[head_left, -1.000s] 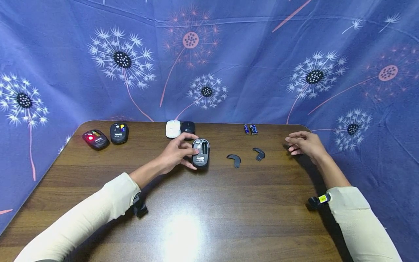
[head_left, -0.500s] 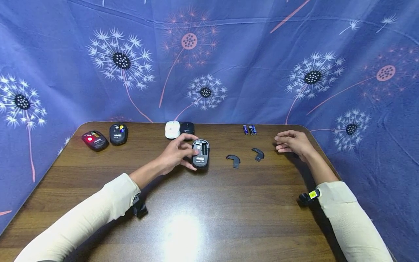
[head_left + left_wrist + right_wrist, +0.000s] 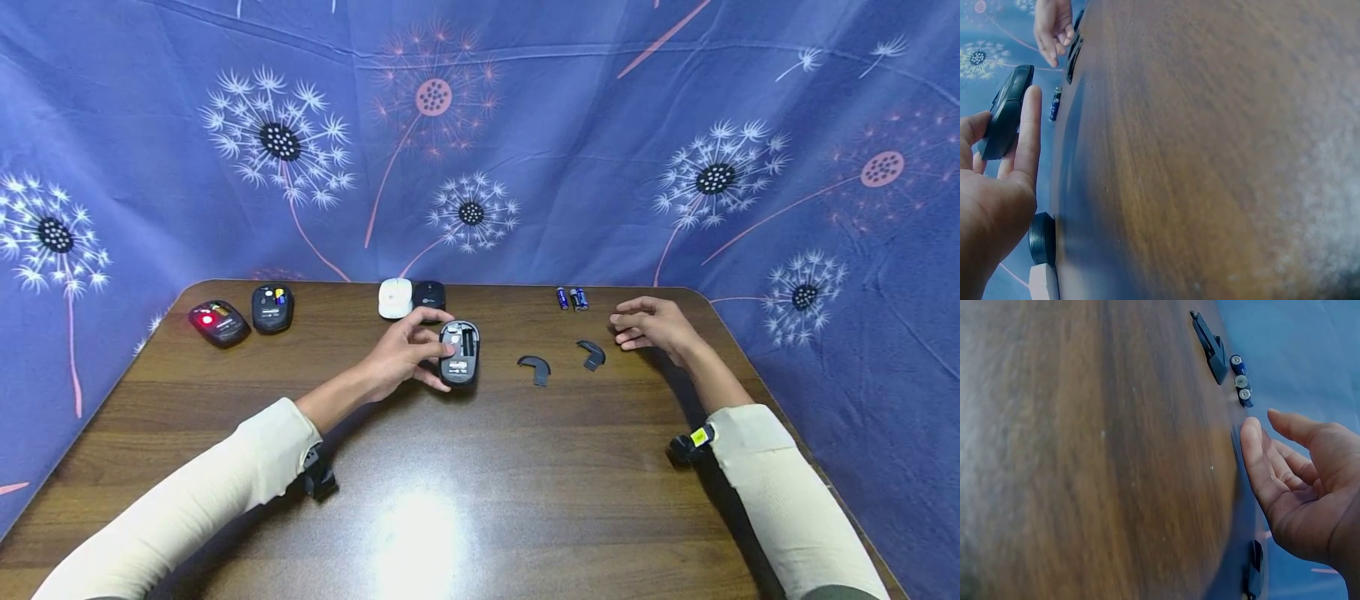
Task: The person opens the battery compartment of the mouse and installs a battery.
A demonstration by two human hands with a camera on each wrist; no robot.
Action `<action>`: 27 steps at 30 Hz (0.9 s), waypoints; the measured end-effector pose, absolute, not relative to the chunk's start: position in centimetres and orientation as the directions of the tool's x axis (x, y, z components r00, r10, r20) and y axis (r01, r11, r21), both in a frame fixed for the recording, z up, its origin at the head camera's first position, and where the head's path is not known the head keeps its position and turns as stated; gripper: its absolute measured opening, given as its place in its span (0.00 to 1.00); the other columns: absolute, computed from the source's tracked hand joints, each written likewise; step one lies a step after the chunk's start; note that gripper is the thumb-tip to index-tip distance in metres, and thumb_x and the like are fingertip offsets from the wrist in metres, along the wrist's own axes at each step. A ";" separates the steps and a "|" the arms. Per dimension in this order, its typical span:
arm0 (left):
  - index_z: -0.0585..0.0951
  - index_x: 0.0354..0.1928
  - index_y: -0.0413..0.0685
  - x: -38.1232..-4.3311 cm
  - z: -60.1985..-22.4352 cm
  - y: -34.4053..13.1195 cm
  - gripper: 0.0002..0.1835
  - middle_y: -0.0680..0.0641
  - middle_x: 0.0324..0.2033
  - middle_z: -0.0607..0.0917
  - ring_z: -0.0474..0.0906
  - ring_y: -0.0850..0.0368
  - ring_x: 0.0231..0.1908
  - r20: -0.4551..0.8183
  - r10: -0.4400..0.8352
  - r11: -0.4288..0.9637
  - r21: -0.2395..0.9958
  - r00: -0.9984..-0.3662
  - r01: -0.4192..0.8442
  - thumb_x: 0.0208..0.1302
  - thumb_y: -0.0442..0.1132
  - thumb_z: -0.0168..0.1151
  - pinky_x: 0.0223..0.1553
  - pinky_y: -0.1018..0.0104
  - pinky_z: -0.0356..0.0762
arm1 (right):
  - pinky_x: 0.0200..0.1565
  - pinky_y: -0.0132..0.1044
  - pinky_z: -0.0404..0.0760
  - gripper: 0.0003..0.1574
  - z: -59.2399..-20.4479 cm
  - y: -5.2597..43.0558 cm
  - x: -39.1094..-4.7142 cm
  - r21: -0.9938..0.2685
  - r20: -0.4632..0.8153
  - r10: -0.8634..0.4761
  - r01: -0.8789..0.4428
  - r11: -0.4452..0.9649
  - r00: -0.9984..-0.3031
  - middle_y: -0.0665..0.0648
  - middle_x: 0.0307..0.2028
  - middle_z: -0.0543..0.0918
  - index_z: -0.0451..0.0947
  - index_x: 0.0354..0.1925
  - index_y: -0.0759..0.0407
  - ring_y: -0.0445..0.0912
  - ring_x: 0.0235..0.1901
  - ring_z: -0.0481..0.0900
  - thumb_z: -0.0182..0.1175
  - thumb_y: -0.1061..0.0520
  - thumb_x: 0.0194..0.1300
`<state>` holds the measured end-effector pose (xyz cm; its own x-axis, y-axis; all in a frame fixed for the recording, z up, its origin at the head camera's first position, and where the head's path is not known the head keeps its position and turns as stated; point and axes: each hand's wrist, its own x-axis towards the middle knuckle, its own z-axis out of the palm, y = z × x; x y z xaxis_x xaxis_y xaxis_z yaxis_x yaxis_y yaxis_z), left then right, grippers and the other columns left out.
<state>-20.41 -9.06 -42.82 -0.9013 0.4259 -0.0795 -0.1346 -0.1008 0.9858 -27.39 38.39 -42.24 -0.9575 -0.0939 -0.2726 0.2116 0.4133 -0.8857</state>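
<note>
My left hand (image 3: pixel 401 354) grips a black computer mouse (image 3: pixel 459 367), underside facing up, with its battery bay uncovered and dark. In the left wrist view, thumb and fingers hold the mouse (image 3: pixel 1007 119) by its sides, off the table. Loosely bent and holding nothing, my right hand (image 3: pixel 654 327) hovers over the table's right side, to the right of two black battery covers. One cover (image 3: pixel 592 353) lies nearer to it, the other cover (image 3: pixel 536 367) closer to the mouse. Three blue batteries (image 3: pixel 573 299) lie beyond the covers; the right wrist view shows these batteries (image 3: pixel 1242 381) end-on.
A white mouse (image 3: pixel 395 297) and a black mouse (image 3: pixel 430 296) stand side by side at the table's back edge. Far left, two upturned mice have batteries showing: one mouse (image 3: pixel 219 323) glows red, the other mouse (image 3: pixel 272 310) does not. A blue patterned cloth (image 3: pixel 570 167) hangs behind.
My right hand has moved left across the table, closer to the battery covers and batteries. My left hand and the mouse in it have stayed in place.
</note>
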 end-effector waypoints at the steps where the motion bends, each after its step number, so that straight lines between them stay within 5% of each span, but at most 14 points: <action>1: 0.67 0.80 0.38 -20.4 -42.8 -9.1 0.33 0.44 0.42 0.89 0.91 0.48 0.38 -0.079 0.426 -0.101 0.986 -0.901 -0.135 0.78 0.23 0.64 0.39 0.39 1.00 | 0.46 0.35 1.00 0.42 -42.2 38.2 -27.4 -0.884 -0.272 -0.098 0.208 0.418 -0.957 0.46 0.45 0.93 0.63 0.82 0.72 0.38 0.37 0.94 0.68 0.55 0.83; 13: 0.67 0.80 0.39 -20.2 -42.7 -9.2 0.33 0.44 0.42 0.88 0.91 0.47 0.38 -0.075 0.429 -0.100 0.986 -0.900 -0.130 0.78 0.23 0.64 0.39 0.38 1.00 | 0.37 0.33 0.96 0.44 -42.3 37.1 -28.4 -0.866 -0.217 -0.144 0.123 0.484 -0.965 0.44 0.41 0.94 0.66 0.80 0.71 0.38 0.35 0.90 0.73 0.56 0.79; 22: 0.67 0.80 0.38 -20.1 -42.6 -9.4 0.33 0.43 0.43 0.88 0.92 0.46 0.39 -0.077 0.432 -0.097 0.987 -0.899 -0.131 0.79 0.23 0.63 0.40 0.37 1.00 | 0.42 0.36 0.92 0.46 -42.1 36.8 -29.9 -0.778 -0.193 -0.154 0.055 0.626 -0.969 0.71 0.66 0.86 0.71 0.81 0.66 0.39 0.41 0.87 0.77 0.53 0.75; 27: 0.67 0.80 0.39 -20.2 -42.7 -9.5 0.32 0.42 0.44 0.88 0.92 0.45 0.40 -0.079 0.433 -0.093 0.987 -0.898 -0.131 0.79 0.24 0.63 0.41 0.37 1.00 | 0.40 0.35 0.89 0.46 -41.9 36.7 -30.4 -0.766 -0.190 -0.151 0.050 0.641 -0.970 0.73 0.69 0.83 0.71 0.80 0.64 0.38 0.40 0.85 0.78 0.53 0.74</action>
